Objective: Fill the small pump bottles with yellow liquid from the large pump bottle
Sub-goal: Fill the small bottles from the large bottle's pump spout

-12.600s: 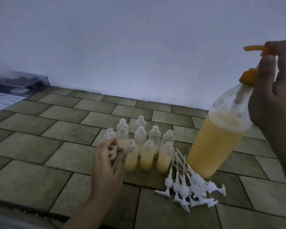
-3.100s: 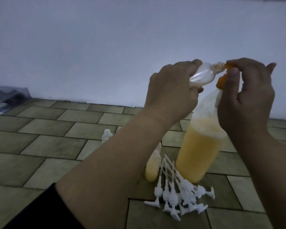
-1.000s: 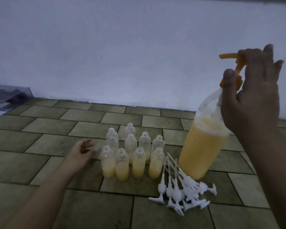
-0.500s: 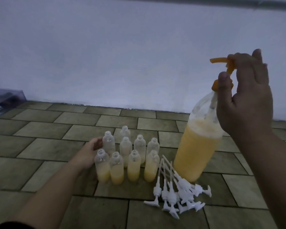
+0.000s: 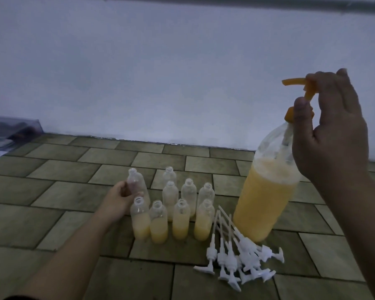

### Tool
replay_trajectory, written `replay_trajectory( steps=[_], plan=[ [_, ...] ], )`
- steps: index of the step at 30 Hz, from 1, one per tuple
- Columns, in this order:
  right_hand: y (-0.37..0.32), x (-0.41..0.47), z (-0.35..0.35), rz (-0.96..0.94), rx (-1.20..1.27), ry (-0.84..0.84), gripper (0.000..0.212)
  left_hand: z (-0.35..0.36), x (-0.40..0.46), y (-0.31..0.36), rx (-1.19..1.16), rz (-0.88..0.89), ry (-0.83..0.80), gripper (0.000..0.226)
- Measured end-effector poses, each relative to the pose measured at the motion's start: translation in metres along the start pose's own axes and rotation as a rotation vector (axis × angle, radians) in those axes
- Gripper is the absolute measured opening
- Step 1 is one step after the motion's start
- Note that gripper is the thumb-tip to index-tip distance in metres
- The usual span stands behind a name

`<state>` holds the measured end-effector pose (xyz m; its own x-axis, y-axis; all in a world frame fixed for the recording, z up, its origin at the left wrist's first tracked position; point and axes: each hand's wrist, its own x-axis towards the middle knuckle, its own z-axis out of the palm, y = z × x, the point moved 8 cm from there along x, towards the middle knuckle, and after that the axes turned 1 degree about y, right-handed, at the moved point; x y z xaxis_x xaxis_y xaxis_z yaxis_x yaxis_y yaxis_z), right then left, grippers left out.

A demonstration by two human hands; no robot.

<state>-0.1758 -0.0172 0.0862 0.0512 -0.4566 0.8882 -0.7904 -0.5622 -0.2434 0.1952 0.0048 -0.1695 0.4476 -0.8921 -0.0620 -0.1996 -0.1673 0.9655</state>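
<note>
Since half a second ago my left hand [image 5: 122, 197] has curled round an empty small bottle [image 5: 136, 184], upright at the cluster's left, while my right hand [image 5: 331, 128] pinches the large pump bottle [image 5: 266, 200]'s orange pump [image 5: 299, 87], its spout pointing left toward it.

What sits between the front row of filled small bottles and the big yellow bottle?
In the head view, the long dip tubes of the loose white pump heads lie between the filled small bottles and the large pump bottle; otherwise bare floor tile.
</note>
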Motion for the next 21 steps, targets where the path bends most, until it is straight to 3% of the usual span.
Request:
replay_trajectory(
  steps=[6,10,16,21],
  plan=[
    [-0.002,0.000,0.001,-0.012,0.007,-0.019,0.043,-0.038,-0.026,0.036,-0.215,0.132,0.280,0.037],
    [-0.001,0.001,0.001,-0.016,0.000,-0.013,0.045,-0.040,-0.059,0.093,-0.323,0.283,0.383,0.034],
    [-0.001,0.001,0.001,-0.010,0.014,-0.011,0.047,-0.005,-0.105,0.192,-0.365,0.542,0.279,0.039],
    [-0.001,0.002,0.000,-0.004,0.037,-0.008,0.046,0.035,-0.113,0.231,-0.248,0.606,0.162,0.044]
  ],
)
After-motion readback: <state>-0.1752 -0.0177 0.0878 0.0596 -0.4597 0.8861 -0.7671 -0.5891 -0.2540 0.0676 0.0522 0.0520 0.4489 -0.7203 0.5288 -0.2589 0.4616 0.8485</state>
